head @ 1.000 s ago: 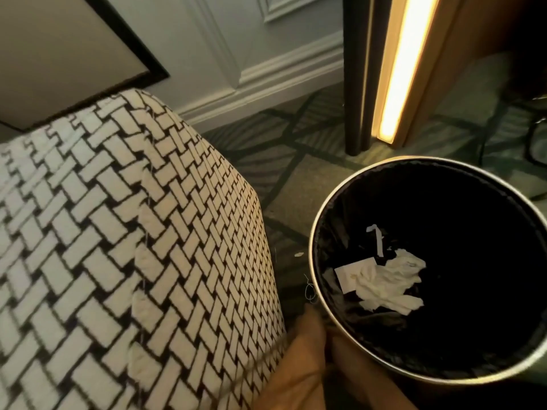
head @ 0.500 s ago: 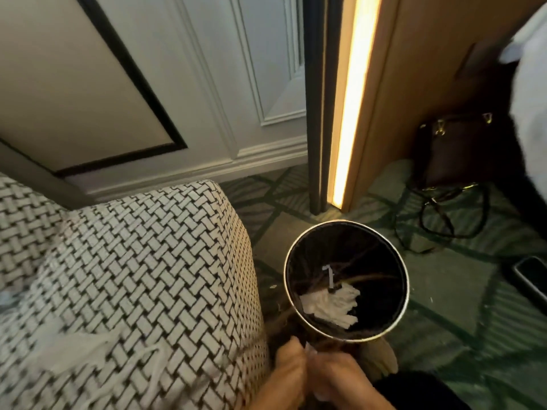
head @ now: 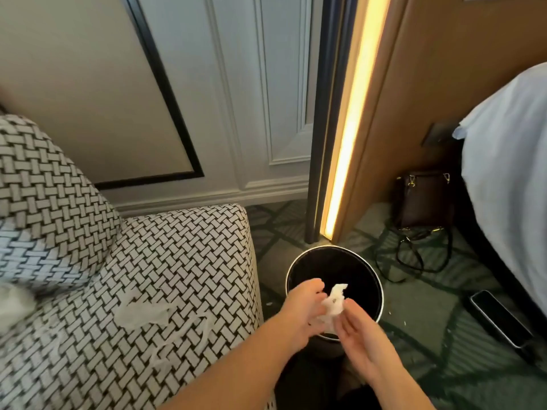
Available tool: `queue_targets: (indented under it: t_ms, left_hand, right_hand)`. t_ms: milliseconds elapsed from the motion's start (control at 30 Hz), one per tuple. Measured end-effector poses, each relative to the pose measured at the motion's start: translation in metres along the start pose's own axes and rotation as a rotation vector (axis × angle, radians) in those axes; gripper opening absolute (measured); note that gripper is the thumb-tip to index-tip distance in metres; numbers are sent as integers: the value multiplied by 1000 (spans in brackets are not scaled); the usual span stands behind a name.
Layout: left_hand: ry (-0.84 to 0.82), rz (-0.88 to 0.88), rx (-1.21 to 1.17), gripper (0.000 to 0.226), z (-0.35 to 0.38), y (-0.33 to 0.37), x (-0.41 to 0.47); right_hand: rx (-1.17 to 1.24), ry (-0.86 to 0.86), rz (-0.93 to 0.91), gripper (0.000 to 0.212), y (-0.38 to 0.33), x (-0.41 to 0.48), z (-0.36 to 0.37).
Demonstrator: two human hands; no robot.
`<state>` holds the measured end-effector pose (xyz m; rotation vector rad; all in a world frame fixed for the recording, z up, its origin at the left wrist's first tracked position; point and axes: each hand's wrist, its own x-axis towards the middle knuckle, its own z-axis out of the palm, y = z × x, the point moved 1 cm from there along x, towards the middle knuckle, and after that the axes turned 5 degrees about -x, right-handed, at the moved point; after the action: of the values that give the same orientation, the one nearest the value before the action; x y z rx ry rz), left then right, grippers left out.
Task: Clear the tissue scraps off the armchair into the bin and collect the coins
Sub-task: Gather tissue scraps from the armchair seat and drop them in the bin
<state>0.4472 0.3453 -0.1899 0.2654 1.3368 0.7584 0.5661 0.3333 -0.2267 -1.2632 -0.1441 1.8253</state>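
1. Crumpled white tissue scrap is held over the bin's mouth. The left hand has its fingers curled round it, and the right hand pinches its near edge.
2. Round black bin with a silver rim stands on green patterned carpet, just beside the armchair.
3. Black-and-white woven armchair carries thin torn tissue scraps on its seat.
4. Dark flat phone lies on the carpet right of the bin, with a brown leather handbag farther back.

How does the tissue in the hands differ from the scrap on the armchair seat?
The held tissue is bunched, opaque white, held between the left hand and right hand above the bin; the seat scrap lies spread flat, thin and see-through, on the armchair. Both are white tissue.
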Motion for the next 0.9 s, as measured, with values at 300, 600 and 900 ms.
queue_targets:
  t_ms: [300,600,900]
  left_hand:
    - [-93,76,83,46,-12,33,-45]
    - [-8,220,226,37,-69,71,-120]
    - [303,589,494,34,-180,71,-168]
  right_hand:
    - [16,52,-42,55,-15,-25,29]
    - [-461,-130,-118,34,-6,-79,120]
    - [-1218,-10,-413,46,85,-122,195]
